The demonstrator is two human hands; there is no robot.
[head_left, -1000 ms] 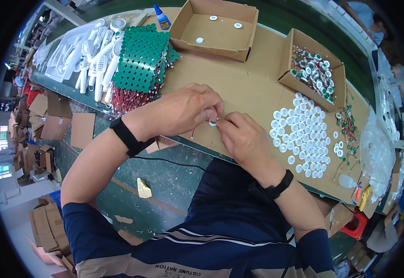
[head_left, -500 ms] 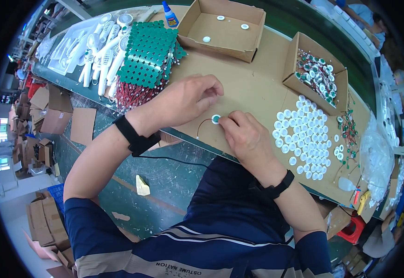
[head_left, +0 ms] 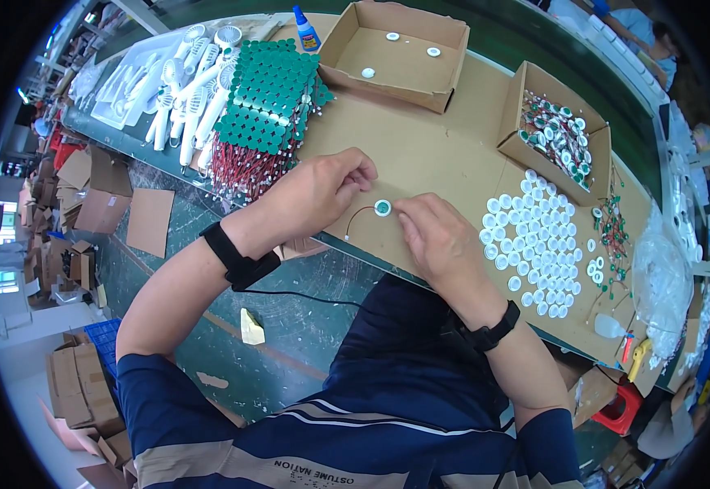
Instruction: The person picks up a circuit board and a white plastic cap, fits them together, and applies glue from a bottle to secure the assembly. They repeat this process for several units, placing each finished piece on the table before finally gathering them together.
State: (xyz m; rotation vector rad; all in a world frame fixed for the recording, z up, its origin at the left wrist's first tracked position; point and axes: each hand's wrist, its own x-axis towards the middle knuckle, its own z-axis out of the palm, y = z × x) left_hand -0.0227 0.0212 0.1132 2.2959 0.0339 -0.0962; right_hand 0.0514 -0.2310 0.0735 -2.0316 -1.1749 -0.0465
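Note:
A small white round cap with a green disc in it point(head_left: 383, 208) lies on the cardboard-covered table, a thin red wire curving from it toward the near edge. Just right of the cap is my right hand point(head_left: 443, 236), its bent fingertips at the rim and the cap's whole face showing. Left of the cap, my left hand point(head_left: 326, 189) hovers with fingers loosely curled and a gap between thumb and fingers; nothing shows in it. Rows of white caps point(head_left: 534, 240) are spread to the right of my right hand.
Green disc sheets with red wires point(head_left: 261, 98) are stacked at left, beside white handheld fans point(head_left: 196, 98). A blue glue bottle point(head_left: 307, 33) stands behind. One open carton point(head_left: 420, 90) holds three white caps; another carton point(head_left: 518, 106) holds wired caps. A plastic bag point(head_left: 663, 269) lies far right.
My right fingertips have drawn back slightly, uncovering the cap's edge. My left hand has shifted left and a little nearer, its fingers more curled.

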